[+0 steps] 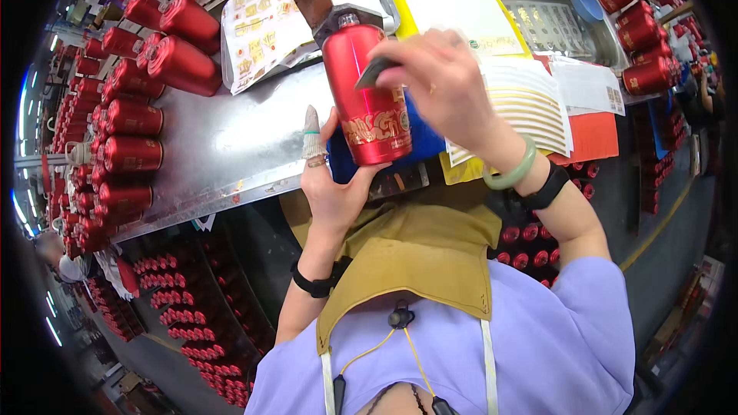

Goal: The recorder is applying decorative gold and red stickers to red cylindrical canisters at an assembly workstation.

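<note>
A glossy red bottle (350,69) with gold decoration lies along the worktable, its neck at a dark metal bracket (347,17). My left hand (334,196) is at the bottle's base, thumb under the bottom edge and fingers along its left side. One of its fingers wears a pale fingertip cover and points away from me. My right hand (446,81) is closed on a small dark flat scraper (377,71), held against or just over the bottle's upper right side; whether it touches is unclear. Blue material (425,129) lies under the bottle.
Red bottles (184,65) crowd the table's left side and more (646,73) stand far right. Decal sheets (269,19) lie behind left; a gold-striped sheet (526,107) lies right. A water-filled metal basin (550,19) with a blue bowl (586,5) is at back right.
</note>
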`<state>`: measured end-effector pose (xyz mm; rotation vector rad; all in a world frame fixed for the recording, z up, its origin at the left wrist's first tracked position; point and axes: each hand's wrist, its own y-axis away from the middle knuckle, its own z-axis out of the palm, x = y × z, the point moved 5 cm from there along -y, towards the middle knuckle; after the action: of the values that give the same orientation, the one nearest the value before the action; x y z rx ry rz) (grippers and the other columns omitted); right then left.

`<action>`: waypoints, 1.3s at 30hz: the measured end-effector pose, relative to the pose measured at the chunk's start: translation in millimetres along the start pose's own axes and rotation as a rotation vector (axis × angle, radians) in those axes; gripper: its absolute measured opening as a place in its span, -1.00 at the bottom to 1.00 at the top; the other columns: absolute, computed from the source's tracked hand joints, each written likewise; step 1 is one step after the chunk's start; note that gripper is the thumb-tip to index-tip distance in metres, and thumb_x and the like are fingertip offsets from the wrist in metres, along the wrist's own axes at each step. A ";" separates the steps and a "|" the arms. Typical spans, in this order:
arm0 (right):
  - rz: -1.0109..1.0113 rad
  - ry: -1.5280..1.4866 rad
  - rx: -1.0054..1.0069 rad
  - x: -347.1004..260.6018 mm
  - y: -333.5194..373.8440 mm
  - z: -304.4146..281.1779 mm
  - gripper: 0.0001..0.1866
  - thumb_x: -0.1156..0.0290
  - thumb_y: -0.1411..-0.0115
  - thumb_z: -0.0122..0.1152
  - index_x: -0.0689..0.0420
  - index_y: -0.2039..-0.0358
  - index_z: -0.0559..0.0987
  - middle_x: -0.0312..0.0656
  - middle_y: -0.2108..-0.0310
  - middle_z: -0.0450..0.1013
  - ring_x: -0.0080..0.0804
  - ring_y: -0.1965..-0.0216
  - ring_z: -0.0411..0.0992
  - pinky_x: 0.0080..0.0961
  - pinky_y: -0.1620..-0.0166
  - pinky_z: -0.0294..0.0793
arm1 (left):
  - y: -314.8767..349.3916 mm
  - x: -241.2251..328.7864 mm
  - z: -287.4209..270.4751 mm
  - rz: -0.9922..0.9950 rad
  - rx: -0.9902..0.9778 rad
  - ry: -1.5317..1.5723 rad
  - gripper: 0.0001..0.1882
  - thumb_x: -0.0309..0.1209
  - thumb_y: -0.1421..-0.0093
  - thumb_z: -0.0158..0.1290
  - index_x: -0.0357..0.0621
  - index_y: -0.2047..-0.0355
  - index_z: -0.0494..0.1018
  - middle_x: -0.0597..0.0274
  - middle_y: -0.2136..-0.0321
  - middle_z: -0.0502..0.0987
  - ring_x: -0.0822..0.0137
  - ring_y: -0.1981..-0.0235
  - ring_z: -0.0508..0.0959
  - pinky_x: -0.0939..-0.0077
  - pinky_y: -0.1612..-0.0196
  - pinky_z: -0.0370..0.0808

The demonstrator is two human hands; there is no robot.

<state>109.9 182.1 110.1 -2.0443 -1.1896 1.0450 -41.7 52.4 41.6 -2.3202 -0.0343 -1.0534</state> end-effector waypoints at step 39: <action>-0.118 -0.153 -0.192 -37.2 64.1 -20.4 -0.71 0.47 0.04 0.39 -0.03 0.23 0.69 -0.37 0.27 0.59 -0.38 0.26 0.48 -0.40 0.13 0.46 | 21.5 5.5 13.8 0.158 0.135 -0.049 -0.39 -0.67 0.02 0.38 -0.23 -0.11 0.58 -0.28 -0.23 0.44 -0.10 -0.17 0.56 0.20 -0.19 0.52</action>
<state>145.0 118.3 85.4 -2.0361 -1.5221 1.0824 -23.1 40.6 27.5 -2.1874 0.0562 -0.8887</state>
